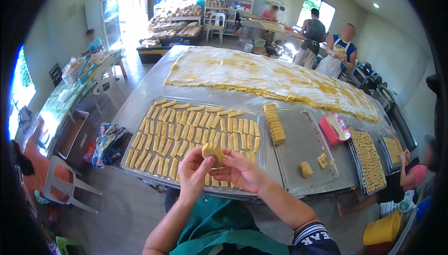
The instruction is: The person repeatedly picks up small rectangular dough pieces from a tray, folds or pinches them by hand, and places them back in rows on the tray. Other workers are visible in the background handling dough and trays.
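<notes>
Both my hands hold one piece of yellow dough [212, 152] above the near part of a metal baking tray [263, 171]. My left hand [195, 164] grips it from the left with the thumb on top. From the right, the fingers of my right hand [241, 171] close on its edge. Rows of dough sticks [189, 131] lie across the tray beneath, some hidden by my hands. To the right, a second tray [297, 143] carries a stacked row of cut dough strips [274, 124], a dough lump [306, 169] and several scraps [322, 160].
A large floured dough sheet [262, 73] covers the table's far side. Near the right end are a pink container of white powder [334, 128] and stacked trays of dough sticks [367, 160]. A person in pink [414, 174] is at the right. White plastic chairs [64, 185] stand left.
</notes>
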Action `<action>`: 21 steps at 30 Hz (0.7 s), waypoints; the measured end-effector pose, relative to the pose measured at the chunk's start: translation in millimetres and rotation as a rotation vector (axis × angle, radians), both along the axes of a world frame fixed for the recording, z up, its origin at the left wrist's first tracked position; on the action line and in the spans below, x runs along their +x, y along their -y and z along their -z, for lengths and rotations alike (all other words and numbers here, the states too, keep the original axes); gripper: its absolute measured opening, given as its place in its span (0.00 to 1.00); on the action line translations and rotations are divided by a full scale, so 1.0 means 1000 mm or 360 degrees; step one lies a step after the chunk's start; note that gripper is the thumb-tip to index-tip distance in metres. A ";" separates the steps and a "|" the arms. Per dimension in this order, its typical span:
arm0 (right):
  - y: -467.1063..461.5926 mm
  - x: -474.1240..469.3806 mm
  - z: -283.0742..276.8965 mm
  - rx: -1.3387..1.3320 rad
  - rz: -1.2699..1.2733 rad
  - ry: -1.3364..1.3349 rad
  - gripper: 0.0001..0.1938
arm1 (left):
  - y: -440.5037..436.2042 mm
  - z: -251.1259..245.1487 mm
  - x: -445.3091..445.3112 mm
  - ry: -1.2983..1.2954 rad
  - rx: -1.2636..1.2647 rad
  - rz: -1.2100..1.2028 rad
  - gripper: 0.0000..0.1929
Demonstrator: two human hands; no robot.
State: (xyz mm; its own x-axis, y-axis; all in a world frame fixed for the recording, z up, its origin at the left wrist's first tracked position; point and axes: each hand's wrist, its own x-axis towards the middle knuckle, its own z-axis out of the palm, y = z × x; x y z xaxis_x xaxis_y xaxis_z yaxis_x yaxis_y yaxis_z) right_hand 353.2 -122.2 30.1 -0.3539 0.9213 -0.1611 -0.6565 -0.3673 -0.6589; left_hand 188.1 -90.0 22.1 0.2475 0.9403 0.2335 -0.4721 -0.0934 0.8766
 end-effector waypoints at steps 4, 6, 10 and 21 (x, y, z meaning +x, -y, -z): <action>-0.019 0.004 -0.011 0.0759 0.0463 0.1258 0.15 | -0.021 0.008 -0.009 0.0140 -0.0326 0.0251 0.10; -0.022 0.009 -0.022 0.0916 0.0425 0.1206 0.16 | -0.024 0.013 -0.011 0.0172 -0.0440 0.0415 0.10; -0.030 0.011 -0.038 0.1133 0.0436 0.1453 0.12 | -0.029 0.017 -0.011 0.0172 -0.0558 0.0586 0.09; -0.030 0.007 -0.045 0.1209 0.0536 0.1793 0.08 | -0.036 0.016 -0.008 0.0076 -0.0636 0.0672 0.15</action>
